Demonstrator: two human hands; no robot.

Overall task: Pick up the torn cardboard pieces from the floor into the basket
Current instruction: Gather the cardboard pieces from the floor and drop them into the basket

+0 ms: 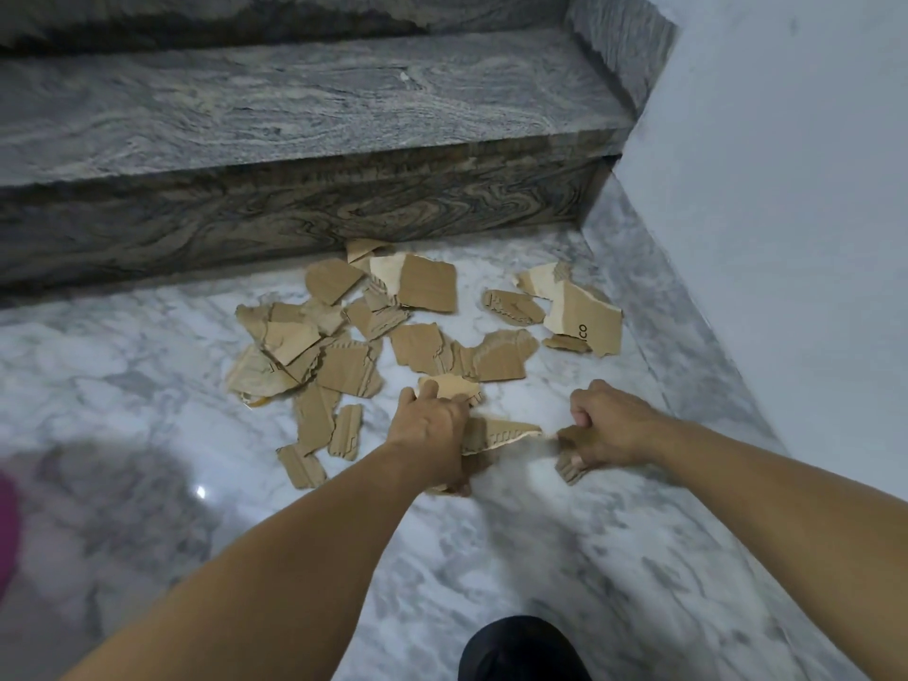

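Left hand [432,430] grasps several cardboard scraps [496,432]; right hand [602,427], at its 3 o'clock, curls round a small scrap [570,468]. Loose pieces [354,336] litter the floor [147,385] at 12 o'clock (below the step [295,115]).

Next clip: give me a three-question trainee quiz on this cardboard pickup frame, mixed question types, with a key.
1. True or false: both hands grip cardboard.
2. Where does the piece printed with letters lie? A) far right of the scatter B) on the step C) under the left hand
3. Fill in: the basket is ____ in this view.

Key:
1. True: the left hand grips several pieces, the right hand a small scrap.
2. A: the printed piece lies on the floor, below the step.
3. Not identifiable.
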